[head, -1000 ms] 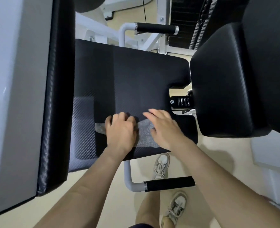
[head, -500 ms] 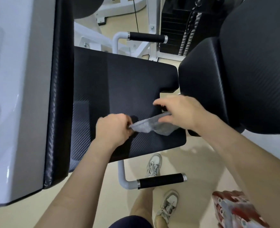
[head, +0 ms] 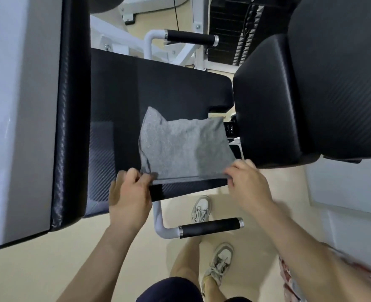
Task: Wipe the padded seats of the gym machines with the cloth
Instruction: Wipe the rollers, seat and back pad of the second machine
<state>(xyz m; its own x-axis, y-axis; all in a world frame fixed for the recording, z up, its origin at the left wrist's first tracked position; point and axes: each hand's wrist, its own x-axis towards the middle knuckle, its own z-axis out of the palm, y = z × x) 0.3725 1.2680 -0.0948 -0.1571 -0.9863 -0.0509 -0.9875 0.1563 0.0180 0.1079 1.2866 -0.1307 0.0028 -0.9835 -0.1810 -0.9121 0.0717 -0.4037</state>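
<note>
A grey cloth is spread open over the near right part of the black padded seat. My left hand pinches the cloth's near left corner at the seat's front edge. My right hand pinches the near right corner. The cloth's far edge is rumpled and one far corner sticks up.
A tall black back pad on a white panel stands left of the seat. A large black pad bulges on the right. Black-gripped handles sit beyond the seat and below it. A weight stack is behind. My shoes are on the beige floor.
The cloth was bunched under both hands, then pulled taut between them; now it is unfolded and laid flat over the seat, with both hands drawn back to its near corners.
</note>
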